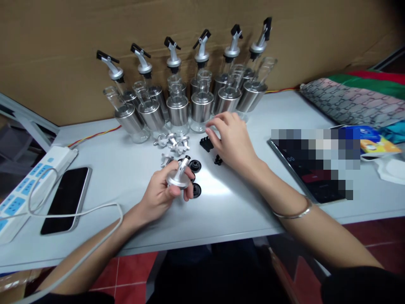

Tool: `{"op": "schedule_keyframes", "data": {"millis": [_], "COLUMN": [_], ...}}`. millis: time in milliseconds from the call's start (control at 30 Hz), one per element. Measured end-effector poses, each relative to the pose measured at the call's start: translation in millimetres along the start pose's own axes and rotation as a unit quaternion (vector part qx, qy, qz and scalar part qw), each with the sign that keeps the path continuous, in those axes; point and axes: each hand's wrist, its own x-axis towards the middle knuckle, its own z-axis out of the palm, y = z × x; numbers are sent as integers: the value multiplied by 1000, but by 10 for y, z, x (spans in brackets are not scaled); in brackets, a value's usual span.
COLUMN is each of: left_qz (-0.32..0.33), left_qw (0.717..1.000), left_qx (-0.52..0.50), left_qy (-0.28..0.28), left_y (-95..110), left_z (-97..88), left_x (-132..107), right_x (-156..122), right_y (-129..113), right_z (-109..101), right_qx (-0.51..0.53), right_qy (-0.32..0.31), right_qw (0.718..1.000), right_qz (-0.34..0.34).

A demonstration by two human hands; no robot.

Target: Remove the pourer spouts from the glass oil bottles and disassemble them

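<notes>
My left hand (160,190) is closed around a silver pourer spout (179,177), its round base tilted towards me and a small black tip on top. My right hand (234,141) hovers with bent fingers, thumb and forefinger slightly apart, and nothing shows between them. Just left of it lies a cluster of black levers (206,144), with a smaller black clump (218,160) below the wrist side. Several silver spout parts (177,144) lie loose in front of the bottles. Black round stoppers (195,166) sit beside my left fingers, some partly hidden by them.
Steel-sleeved glass bottles (177,112) stand in two rows; the back ones carry pourers with black levers (173,44). A phone (67,198) and power strip (28,185) are left, with a white cable (95,207). A dark, partly pixelated device (303,169) and patterned cloth (344,101) lie right.
</notes>
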Motion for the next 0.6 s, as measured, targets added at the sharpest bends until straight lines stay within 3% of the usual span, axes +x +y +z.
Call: {"op": "schedule_keyframes", "data": {"millis": [133,233,333,600], "left_qz": [-37,-78,-110,-175], "left_qw": [989,946,914,913], "left_qx": [-121,-269,-339,-325], "left_qy": [-72,-165,-192,-172], "left_y": [-11,28,72,105], "left_z": [1,12,24,13], "left_x": [2,4,17,18], "right_x": [-40,-92,-107,-109], "right_y": [-319,-448,-463,-438], "right_z": [-120,-153,-157,-143], "right_qx": [137,176,175,130], "right_qy": [49,62,87,107], "right_qw": [970,941,932,939], "right_qz": [-192,-282,-306,-299]}}
